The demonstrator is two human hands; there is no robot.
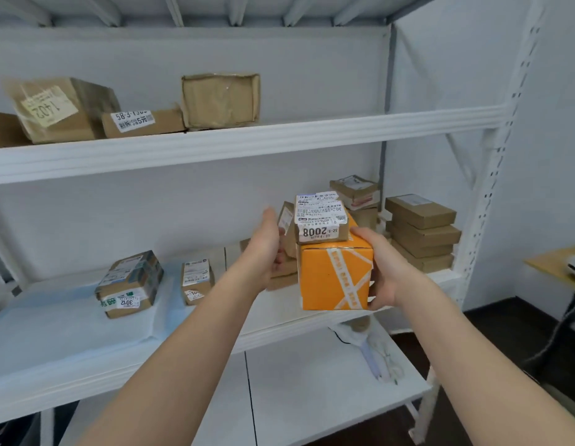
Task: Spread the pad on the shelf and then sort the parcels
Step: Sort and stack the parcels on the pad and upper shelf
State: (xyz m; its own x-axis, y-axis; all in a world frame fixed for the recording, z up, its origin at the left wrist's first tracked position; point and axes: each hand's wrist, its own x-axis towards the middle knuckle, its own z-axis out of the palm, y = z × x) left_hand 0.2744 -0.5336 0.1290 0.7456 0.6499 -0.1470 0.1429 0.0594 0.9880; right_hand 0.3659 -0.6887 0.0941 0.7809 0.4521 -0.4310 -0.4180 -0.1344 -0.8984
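Sorting in hand: two stacked parcels held up before the middle shelf (234, 336).
The right hand (381, 268) grips the orange box (334, 278), its tape crossed; a small carton (321, 225) labelled 2008 rides on top. The left hand (267, 249), fingers loosely curled, steadies the stack's left side. The pad (54, 320) already lies spread at left; next comes choosing a slot.

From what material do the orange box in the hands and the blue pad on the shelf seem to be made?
Orange box: probably cardboard with a matte printed face, judging by its folded edges and the white tape crossing it. Blue pad: seemingly a thin, soft, non-woven or paper-like sheet; it lies flat with faint creases. The exact fabric cannot be told.
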